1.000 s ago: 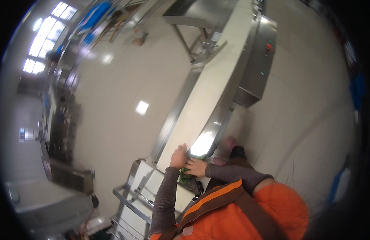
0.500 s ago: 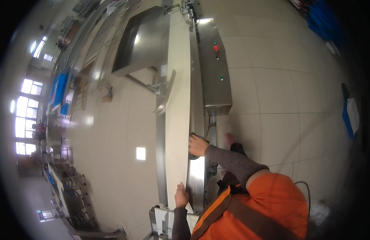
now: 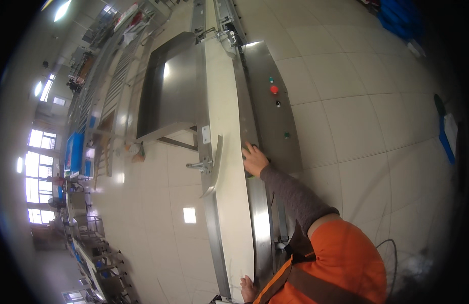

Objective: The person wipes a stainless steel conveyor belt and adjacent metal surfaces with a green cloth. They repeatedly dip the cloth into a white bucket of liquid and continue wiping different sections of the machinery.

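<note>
A long cream conveyor belt [image 3: 229,192] runs away from me, with a steel side rail [image 3: 262,223] along its right. My right hand [image 3: 255,162] lies over that rail beside the belt edge, its fingers curled on a dark thing. Little of that thing shows beneath the palm, so I cannot make out its kind. Low in the view, my left hand [image 3: 248,290] rests at the belt's right edge with fingers stretched out, holding nothing visible; its wrist is hidden by the orange clothing. Ahead of my right hand, a curved metal guide [image 3: 217,167] stands along the belt's left side.
A steel control box [image 3: 272,111] with red, green and black controls adjoins the rail on the right. Left of the belt is a large steel tray [image 3: 171,91]. Roller conveyors [image 3: 115,88] stand farther left. A dark cable [image 3: 395,263] lies on the tiled floor at right.
My right hand has slid forward along the rail, with the dark thing under it, and now lies beside the control box. The view has shifted, leaving my left hand lower in it.
</note>
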`<action>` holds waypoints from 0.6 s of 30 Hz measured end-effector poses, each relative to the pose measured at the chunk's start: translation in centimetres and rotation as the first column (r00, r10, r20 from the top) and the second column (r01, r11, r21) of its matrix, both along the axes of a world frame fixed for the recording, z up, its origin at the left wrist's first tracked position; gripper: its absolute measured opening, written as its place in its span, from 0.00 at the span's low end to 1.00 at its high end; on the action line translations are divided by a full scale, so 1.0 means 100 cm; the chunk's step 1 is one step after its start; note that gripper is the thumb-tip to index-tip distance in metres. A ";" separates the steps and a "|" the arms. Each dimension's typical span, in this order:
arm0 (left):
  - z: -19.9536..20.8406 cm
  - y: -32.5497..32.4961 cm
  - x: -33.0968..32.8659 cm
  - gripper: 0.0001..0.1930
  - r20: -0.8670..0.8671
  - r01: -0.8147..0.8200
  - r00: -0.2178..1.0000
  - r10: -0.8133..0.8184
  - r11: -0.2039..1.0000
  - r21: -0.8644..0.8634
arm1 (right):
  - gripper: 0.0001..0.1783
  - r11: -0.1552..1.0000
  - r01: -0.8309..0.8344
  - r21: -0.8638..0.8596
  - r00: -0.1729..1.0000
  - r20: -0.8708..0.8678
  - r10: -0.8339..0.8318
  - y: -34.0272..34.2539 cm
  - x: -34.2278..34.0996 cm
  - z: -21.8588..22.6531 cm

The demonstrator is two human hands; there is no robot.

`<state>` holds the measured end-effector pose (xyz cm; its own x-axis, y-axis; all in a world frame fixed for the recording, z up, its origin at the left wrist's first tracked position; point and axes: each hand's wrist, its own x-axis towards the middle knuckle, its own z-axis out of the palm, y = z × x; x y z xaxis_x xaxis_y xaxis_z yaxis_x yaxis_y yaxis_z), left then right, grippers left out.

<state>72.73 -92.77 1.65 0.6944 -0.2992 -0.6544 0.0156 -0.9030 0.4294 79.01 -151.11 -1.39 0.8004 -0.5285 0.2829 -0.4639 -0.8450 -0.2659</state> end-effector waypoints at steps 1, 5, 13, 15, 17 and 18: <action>0.000 -0.010 0.000 0.31 -0.043 -0.100 0.994 0.101 0.995 0.006 | 0.10 1.000 0.016 -0.006 0.999 0.028 -0.016 -0.019 0.007 -0.004; -0.005 -0.022 0.002 0.30 0.112 0.296 0.941 -0.319 0.938 0.180 | 0.14 0.999 0.052 0.007 0.997 0.049 -0.053 -0.100 0.034 -0.011; -0.019 -0.054 0.018 0.28 0.086 0.423 0.870 -0.486 0.823 0.380 | 0.15 0.919 0.392 -0.033 0.920 -0.010 -0.392 -0.269 0.105 -0.014; -0.020 -0.057 0.021 0.28 0.071 0.440 0.856 -0.511 0.794 0.418 | 0.14 0.913 0.407 -0.029 0.913 0.000 -0.407 -0.290 0.114 -0.019; -0.023 -0.059 0.022 0.27 0.063 0.458 0.842 -0.536 0.772 0.442 | 0.13 0.927 0.376 -0.001 0.926 0.037 -0.375 -0.299 0.111 -0.023; -0.023 -0.059 0.022 0.27 0.067 0.459 0.837 -0.542 0.765 0.452 | 0.15 0.935 0.356 -0.013 0.935 0.009 -0.356 -0.293 0.109 -0.019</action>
